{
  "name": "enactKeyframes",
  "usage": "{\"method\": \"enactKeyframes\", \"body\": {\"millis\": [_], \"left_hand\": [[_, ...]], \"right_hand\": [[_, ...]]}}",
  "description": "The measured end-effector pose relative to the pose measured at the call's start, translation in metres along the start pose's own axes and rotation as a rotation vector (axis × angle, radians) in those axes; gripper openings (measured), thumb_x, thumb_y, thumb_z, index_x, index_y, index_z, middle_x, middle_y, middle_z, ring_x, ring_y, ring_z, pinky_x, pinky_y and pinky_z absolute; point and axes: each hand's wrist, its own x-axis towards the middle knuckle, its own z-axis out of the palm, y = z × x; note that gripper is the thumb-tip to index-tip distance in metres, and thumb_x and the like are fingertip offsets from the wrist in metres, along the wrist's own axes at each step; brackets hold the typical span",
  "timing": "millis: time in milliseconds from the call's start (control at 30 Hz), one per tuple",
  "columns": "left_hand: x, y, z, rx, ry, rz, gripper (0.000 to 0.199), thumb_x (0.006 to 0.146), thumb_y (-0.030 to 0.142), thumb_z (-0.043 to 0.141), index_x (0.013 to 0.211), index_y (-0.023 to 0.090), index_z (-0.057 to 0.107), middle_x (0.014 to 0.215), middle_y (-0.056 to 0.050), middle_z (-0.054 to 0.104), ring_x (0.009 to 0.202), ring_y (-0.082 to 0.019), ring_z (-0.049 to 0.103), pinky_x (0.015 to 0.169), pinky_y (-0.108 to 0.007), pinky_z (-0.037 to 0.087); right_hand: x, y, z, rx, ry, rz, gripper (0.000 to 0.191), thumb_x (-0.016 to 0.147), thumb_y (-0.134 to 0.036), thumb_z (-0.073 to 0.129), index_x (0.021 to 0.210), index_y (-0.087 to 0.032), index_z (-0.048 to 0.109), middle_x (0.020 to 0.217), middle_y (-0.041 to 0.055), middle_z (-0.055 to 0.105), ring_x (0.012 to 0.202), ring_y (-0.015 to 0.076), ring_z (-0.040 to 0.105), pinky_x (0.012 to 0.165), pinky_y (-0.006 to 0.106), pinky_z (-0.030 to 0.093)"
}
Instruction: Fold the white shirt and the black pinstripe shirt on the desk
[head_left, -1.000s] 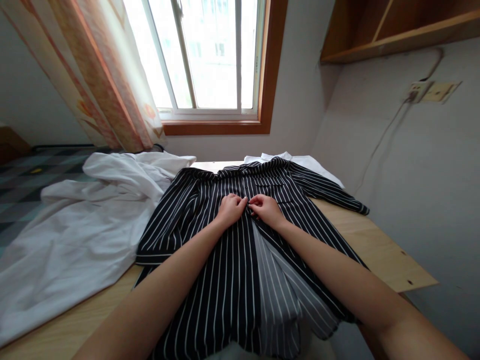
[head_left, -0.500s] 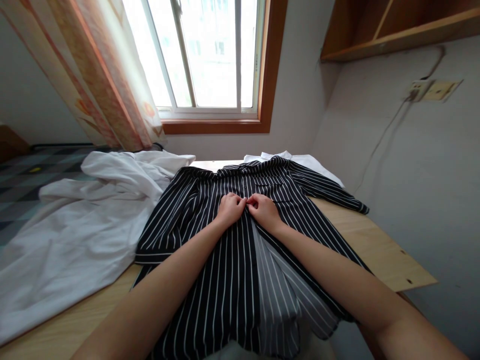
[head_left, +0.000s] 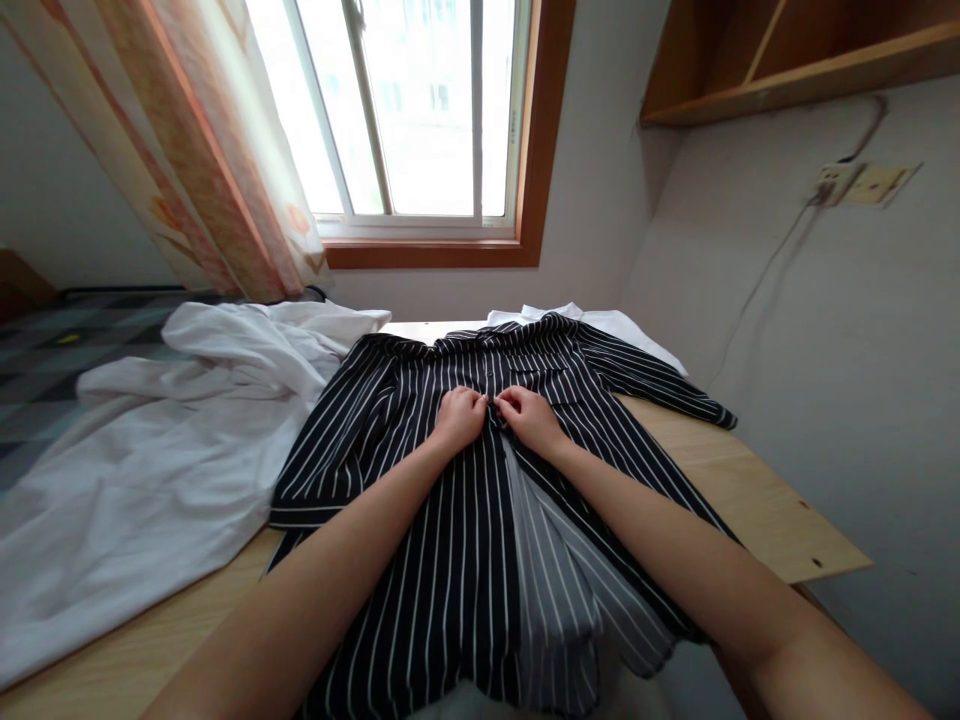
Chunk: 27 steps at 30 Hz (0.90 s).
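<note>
A black shirt with white stripes [head_left: 450, 520] lies spread out, collar toward the window, its front parted below the chest so the greyish inner side shows. My left hand [head_left: 460, 415] pinches the left front edge near the middle of the shirt. Just to its right, my right hand [head_left: 528, 416] grips the other front edge with thumb and forefinger. A narrow gap separates the two sets of fingertips. Any button between them is too small to make out.
The shirt rests on a wooden board [head_left: 735, 490]. A crumpled white cloth [head_left: 165, 450] covers the left side, and another white cloth [head_left: 630, 330] lies behind the shirt. Beyond are a window [head_left: 420, 120], a curtain [head_left: 210, 150] and a wall socket with a cord [head_left: 836, 183].
My fingertips have drawn slightly apart at the shirt's front. The left hand shifted a little left, and the shirt lies as before.
</note>
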Motion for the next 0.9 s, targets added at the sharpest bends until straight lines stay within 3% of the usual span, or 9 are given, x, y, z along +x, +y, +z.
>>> {"method": "enactKeyframes", "body": {"millis": [167,433,733,900], "left_hand": [[-0.001,-0.001,0.001,-0.014,0.021,0.022,0.029,0.092,0.023,0.046,0.081,0.016,0.072,0.096,-0.010,0.070,0.096,-0.023,0.062,0.093,-0.037,0.047],[-0.001,-0.002,-0.001,-0.038,0.006,0.085,0.025,0.090,0.023,0.049,0.078,0.017,0.071,0.092,-0.008,0.069,0.093,-0.022,0.062,0.094,-0.038,0.047],[-0.002,-0.001,-0.001,-0.067,0.027,0.113,0.024,0.092,0.027,0.052,0.078,0.017,0.069,0.090,-0.008,0.067,0.091,-0.022,0.061,0.093,-0.038,0.047],[-0.001,-0.002,-0.003,-0.129,0.005,0.125,0.023,0.090,0.029,0.054,0.076,0.018,0.069,0.087,-0.007,0.067,0.089,-0.022,0.062,0.090,-0.038,0.048]], "right_hand": [[0.004,-0.007,-0.004,-0.210,-0.064,-0.017,0.025,0.098,-0.036,0.049,0.084,-0.020,0.063,0.080,0.0014,0.070,0.073,0.0161,0.063,0.062,0.025,0.035],[0.000,-0.016,-0.003,-0.494,-0.136,-0.043,0.027,0.103,-0.036,0.037,0.099,-0.023,0.061,0.098,0.0039,0.072,0.081,0.0186,0.064,0.062,0.027,0.030],[0.009,-0.004,-0.005,-0.295,-0.092,0.027,0.024,0.100,-0.032,0.043,0.091,-0.021,0.063,0.094,0.0040,0.071,0.085,0.0183,0.063,0.065,0.025,0.033],[0.014,0.001,-0.008,-0.132,-0.135,0.060,0.026,0.097,-0.029,0.047,0.079,-0.019,0.062,0.075,0.0016,0.067,0.070,0.0149,0.060,0.062,0.024,0.035]]}}
